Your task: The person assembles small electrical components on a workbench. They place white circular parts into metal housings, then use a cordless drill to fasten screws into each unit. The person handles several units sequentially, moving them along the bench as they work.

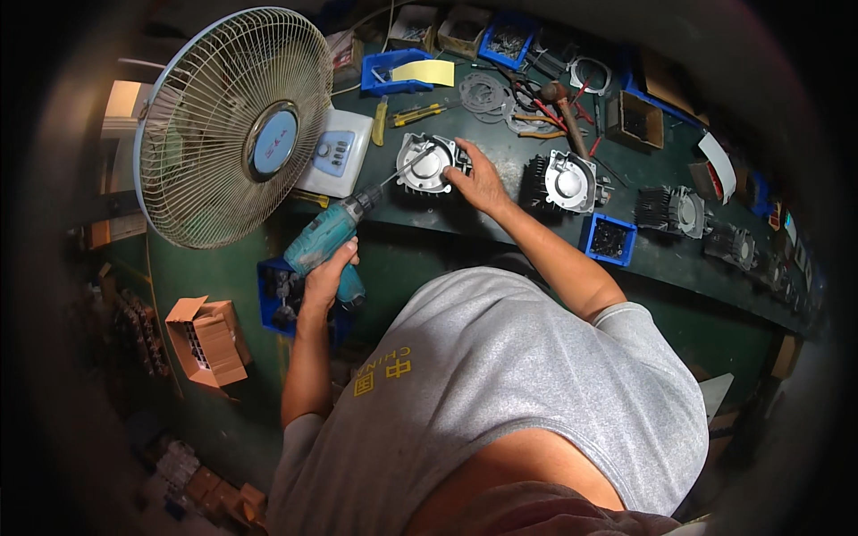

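My left hand [329, 272] is wrapped round the handle of a teal cordless drill [315, 237]. Its long thin bit runs up and to the right, and the tip meets the face of a silver metal housing [424, 163] at the near edge of the workbench. That housing has a round recessed face with a raised rim. My right hand [481, 183] grips its right side, with the thumb by the front and the fingers behind. Right of it stands a similar finned metal housing [569, 181], touched by neither hand.
A desk fan [332, 147] stands at the left of the green workbench [500, 219]. Pliers, a hammer [565, 112], screwdrivers [418, 114] and gaskets [483, 96] lie behind. A blue bin [609, 239] of small dark parts sits at the front edge; several more housings [675, 213] line the right.
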A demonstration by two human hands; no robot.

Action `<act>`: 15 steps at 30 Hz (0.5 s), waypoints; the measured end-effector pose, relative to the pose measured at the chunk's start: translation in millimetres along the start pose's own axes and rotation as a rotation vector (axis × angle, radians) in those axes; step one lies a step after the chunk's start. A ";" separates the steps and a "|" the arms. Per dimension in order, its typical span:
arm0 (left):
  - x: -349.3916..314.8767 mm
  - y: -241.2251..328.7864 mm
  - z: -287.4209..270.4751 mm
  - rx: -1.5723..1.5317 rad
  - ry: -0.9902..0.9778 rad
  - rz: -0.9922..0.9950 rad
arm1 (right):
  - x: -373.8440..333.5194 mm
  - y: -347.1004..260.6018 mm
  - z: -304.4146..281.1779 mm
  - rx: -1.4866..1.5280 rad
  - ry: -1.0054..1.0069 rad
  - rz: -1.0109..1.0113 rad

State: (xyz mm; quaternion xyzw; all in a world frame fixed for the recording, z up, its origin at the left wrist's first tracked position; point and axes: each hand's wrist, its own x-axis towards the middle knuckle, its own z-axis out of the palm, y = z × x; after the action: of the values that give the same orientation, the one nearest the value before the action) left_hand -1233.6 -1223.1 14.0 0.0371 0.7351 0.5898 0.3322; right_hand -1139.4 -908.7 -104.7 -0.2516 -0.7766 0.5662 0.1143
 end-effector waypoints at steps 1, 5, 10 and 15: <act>1.4 1.2 -0.2 0.002 0.005 -0.010 | -0.4 -1.0 -0.6 0.009 -0.005 0.003; 9.4 20.2 1.1 0.064 -0.005 -0.054 | -1.1 -4.6 -3.3 0.045 -0.018 0.013; 17.6 52.3 8.3 0.226 -0.069 0.010 | -0.7 -2.3 -3.1 0.037 -0.010 -0.010; 25.4 85.7 13.7 0.378 -0.119 0.030 | -0.7 0.5 -1.7 0.027 0.010 -0.031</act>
State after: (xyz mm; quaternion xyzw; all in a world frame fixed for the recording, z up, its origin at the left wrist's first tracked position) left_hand -1274.9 -1174.3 78.0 0.1446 0.8112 0.4429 0.3533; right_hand -1137.9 -907.5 -104.4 -0.2408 -0.7722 0.5734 0.1302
